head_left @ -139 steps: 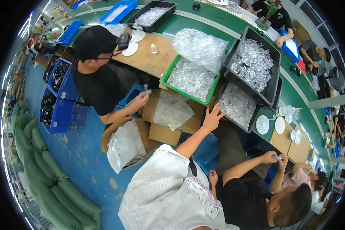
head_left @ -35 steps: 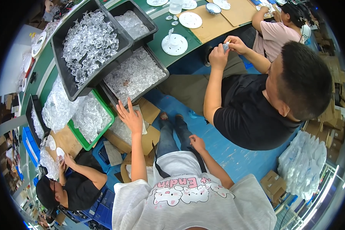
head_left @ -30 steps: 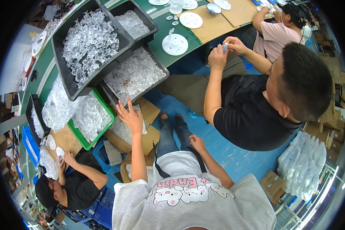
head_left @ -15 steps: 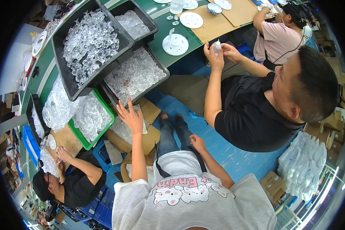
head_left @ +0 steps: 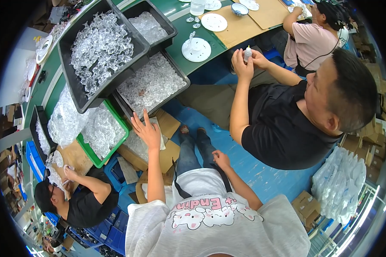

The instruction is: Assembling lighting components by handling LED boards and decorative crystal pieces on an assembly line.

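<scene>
My left hand [head_left: 147, 133] is open, its fingers spread, and the fingertips lie at the near edge of a dark grey bin [head_left: 185, 84] filled with small clear plastic pieces [head_left: 152, 81]. Nothing shows between those fingers. In front of my right thigh hangs my right hand [head_left: 221, 159], its fingers loosely curled, with nothing visible in them. A larger dark bin [head_left: 79, 100], heaped with clear star-like pieces [head_left: 101, 51], overlaps the first bin at the upper left. Left of my left hand stands a green tray [head_left: 125, 133] of clear pieces.
At right a co-worker in a black shirt [head_left: 283, 137] holds a small white dropper bottle [head_left: 247, 53]. Another co-worker [head_left: 92, 201] sits lower left. Open cardboard boxes [head_left: 169, 152] stand below the bins. White discs [head_left: 196, 49] lie on the green table [head_left: 180, 28].
The co-worker at right has shifted the bottle slightly right. The lower-left co-worker's head and arm have moved a little. My own hands stay where they were.
</scene>
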